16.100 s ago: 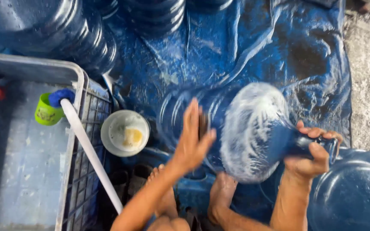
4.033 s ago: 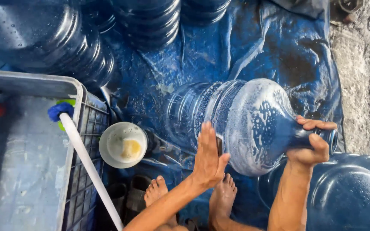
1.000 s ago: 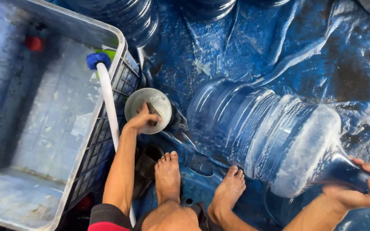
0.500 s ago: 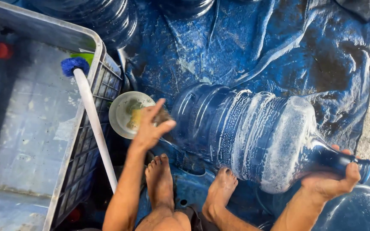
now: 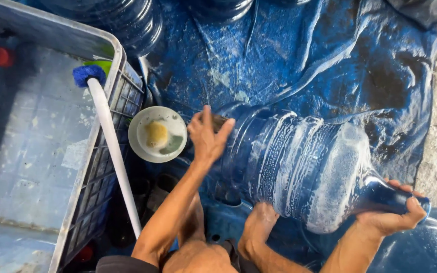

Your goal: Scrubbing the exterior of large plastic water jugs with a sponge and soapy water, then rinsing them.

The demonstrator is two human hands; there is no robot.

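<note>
A blue tarpaulin (image 5: 299, 55) covers the ground beyond both hands, wet and creased. To the left of the left hand stands a grey plastic crate (image 5: 120, 71), with a white-handled brush (image 5: 110, 136) leaning over its wall, blue head uppermost.

The large blue water jug (image 5: 299, 162) lies on its side on the tarpaulin between the two hands, streaked white with suds. Its long axis runs roughly from the left hand across to the right hand and slightly towards the person; the base points to the left hand, the narrow neck to the right hand. More blue jugs (image 5: 127, 20) lie farther off, beyond the left hand, and another sits just under the right forearm.

The left hand (image 5: 207, 135) is at the base end of the jug, fingers spread and mostly open, with something small and dark pressed under them against the jug's wall; what it is cannot be told. This hand is nearer the body of the jug. The right hand (image 5: 393, 215) is curled from below around the neck, fingers closed on it, holding that end up.

Just left of the left hand sits a small white bowl (image 5: 158, 134) with a yellowish lump in it. The person's bare feet (image 5: 259, 222) rest under the jug, between the arms.
</note>
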